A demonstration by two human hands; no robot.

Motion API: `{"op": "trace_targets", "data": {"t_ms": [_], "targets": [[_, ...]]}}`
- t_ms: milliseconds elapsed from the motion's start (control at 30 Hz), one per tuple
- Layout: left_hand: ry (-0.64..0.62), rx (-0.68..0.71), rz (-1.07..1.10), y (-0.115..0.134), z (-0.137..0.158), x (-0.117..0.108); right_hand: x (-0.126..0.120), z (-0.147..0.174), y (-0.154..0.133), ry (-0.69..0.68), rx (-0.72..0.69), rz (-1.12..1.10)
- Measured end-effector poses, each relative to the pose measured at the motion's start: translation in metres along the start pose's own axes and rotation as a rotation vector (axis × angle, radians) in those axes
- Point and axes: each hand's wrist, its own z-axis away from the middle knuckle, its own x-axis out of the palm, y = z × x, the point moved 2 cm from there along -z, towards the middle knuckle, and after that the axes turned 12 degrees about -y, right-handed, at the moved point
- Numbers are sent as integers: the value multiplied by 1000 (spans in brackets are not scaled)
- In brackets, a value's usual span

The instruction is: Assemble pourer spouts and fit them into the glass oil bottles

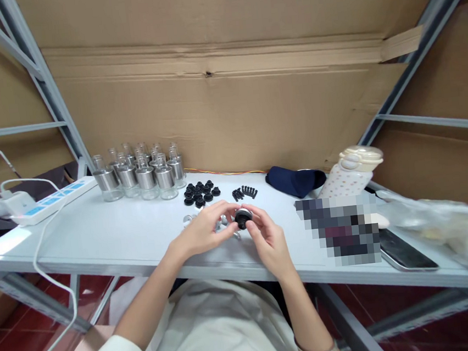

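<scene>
Pale shirt (220, 331) below, black-and-silver piece (243, 219) in both hands

Left hand (206, 228) and right hand (271, 243) pinch the piece between fingers and thumbs, over the desk (132, 235). It may be a stopper; fingers hide much of it. Best to press evenly with both thumbs, holding it steady, clear of the loose silver parts (187, 219).

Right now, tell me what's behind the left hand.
Small silvery pieces peek out past the left hand, with black pieces farther back. The hand covers part of the silvery pieces, so their number cannot be told.
</scene>
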Motion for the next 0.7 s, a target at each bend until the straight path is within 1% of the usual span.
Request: {"op": "trace_targets", "data": {"t_ms": [167,467,700], "targets": [[18,6,-4,-1,-1,0,0,1,-3,-39,-47,31],[11,-14,-7,-1,-3,1,0,0,-1,-28,-30,61],[30,55,-46,-3,0,2,2,-1,-1,-15,-34,-18]]}}
